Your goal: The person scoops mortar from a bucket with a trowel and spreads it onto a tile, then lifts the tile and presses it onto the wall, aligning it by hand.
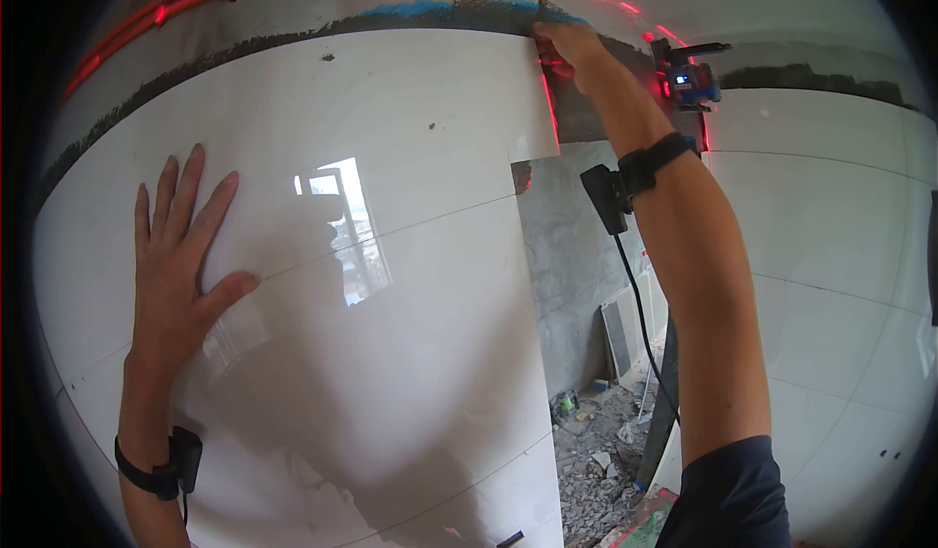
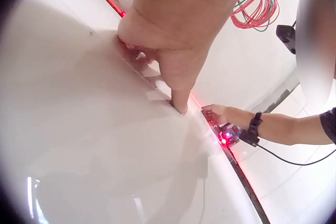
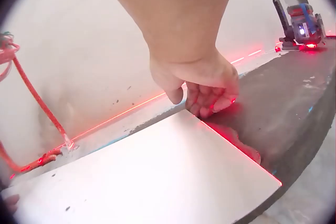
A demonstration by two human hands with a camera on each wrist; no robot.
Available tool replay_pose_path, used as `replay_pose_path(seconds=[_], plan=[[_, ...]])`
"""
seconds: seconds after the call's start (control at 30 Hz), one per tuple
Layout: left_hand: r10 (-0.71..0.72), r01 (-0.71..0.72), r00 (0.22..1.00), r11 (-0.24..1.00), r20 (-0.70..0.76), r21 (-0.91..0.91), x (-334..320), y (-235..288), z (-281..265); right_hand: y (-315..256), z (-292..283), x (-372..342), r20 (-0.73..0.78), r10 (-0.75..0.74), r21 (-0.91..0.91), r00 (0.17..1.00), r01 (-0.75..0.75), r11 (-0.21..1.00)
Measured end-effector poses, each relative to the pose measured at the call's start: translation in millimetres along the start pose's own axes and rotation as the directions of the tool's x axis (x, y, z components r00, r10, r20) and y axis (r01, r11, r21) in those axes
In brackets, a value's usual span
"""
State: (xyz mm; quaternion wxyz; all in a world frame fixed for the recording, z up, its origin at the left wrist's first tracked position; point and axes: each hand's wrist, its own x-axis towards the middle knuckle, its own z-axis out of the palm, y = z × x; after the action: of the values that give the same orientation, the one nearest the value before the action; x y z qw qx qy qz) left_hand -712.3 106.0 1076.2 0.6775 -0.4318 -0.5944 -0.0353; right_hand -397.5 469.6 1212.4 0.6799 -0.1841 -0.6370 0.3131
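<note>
A glossy white wall tile [image 1: 420, 128] covers the upper wall, with a thin joint below it and reflections on its face. My left hand [image 1: 176, 265] rests on its left part, fingers spread, thumb near the joint. At the tile's upper right corner is my right hand [image 1: 572, 50], fingers curled around the corner edge. In the right wrist view the thumb lies by the top edge and the fingers [image 3: 202, 100] by the side edge. A red laser line runs down that side edge.
Right of the tile, a laser level [image 1: 692, 81] is lit against the wall. Orange conduits [image 1: 161, 3] curve at upper left. Below the right arm an opening shows a bare grey wall [image 1: 572, 255] and rubble [image 1: 596, 450]. More white tiles [image 1: 811, 226] cover the right wall.
</note>
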Motion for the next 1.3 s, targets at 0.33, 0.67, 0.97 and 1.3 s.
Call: replay_pose_path(seconds=[0.33, 0.67, 0.97, 1.3], plan=[[0.053, -0.039, 0.991, 0.993, -0.122, 0.114, 1, -4, 15, 10, 13, 22, -0.095, -0.049, -0.046, 0.994, 0.045, 0.998], [0.094, -0.067, 0.98, 0.986, -0.176, 0.155, 2, -10, 24, 22, 22, 42, -0.217, -0.119, -0.032, 0.969, 0.115, 0.993], [0.062, -0.045, 0.988, 0.992, -0.141, 0.12, 2, -4, 16, 24, 19, 45, -0.181, -0.138, -0.004, 0.974, 0.14, 0.99], [0.022, -0.015, 0.992, 0.998, -0.126, 0.057, -1, -2, 13, 0, 4, 18, -0.019, -0.105, -0.223, 0.994, 0.098, 0.97]])
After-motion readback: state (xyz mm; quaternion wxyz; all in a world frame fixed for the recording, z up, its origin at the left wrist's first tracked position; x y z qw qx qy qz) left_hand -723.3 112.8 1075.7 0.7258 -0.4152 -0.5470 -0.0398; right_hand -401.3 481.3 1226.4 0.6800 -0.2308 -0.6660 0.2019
